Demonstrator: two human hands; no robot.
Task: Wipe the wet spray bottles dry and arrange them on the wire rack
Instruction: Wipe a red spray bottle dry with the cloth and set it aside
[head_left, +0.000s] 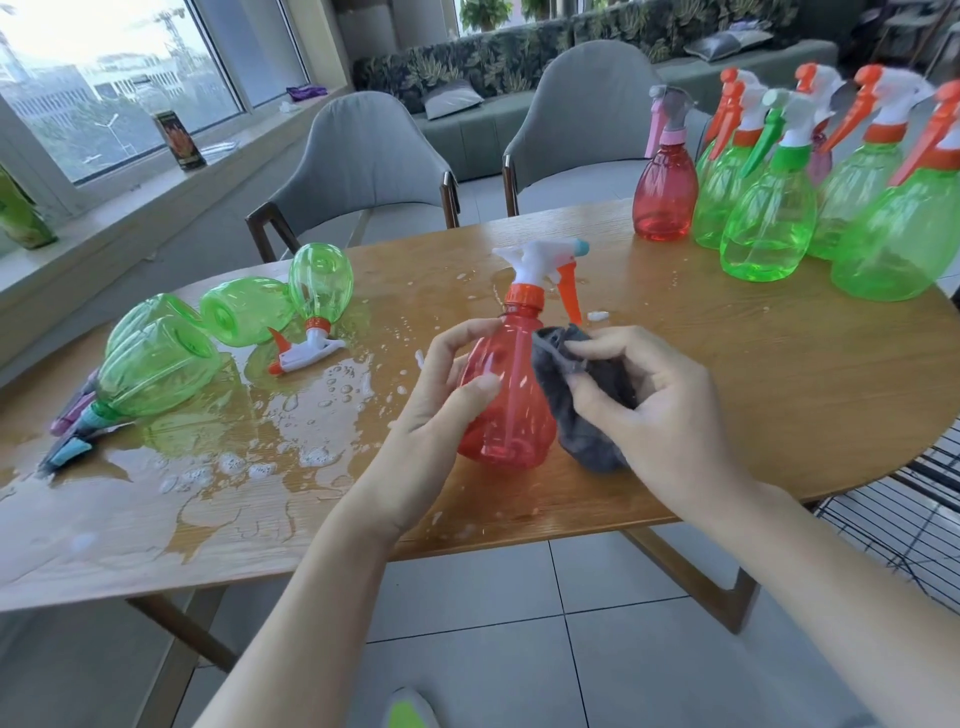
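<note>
Head view: left hand (447, 395) gripping upright red bottle (506, 400); right hand (644, 395), right of bottle, clutching grey cloth (582, 395) and pressing it against bottle's side.

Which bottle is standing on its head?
Look at the wet left end of the table, where green bottles lie in a puddle. The farthest one, the tipped bottle, rests on its white sprayer, bottom up. Its neighbours all lie on their sides.
</note>
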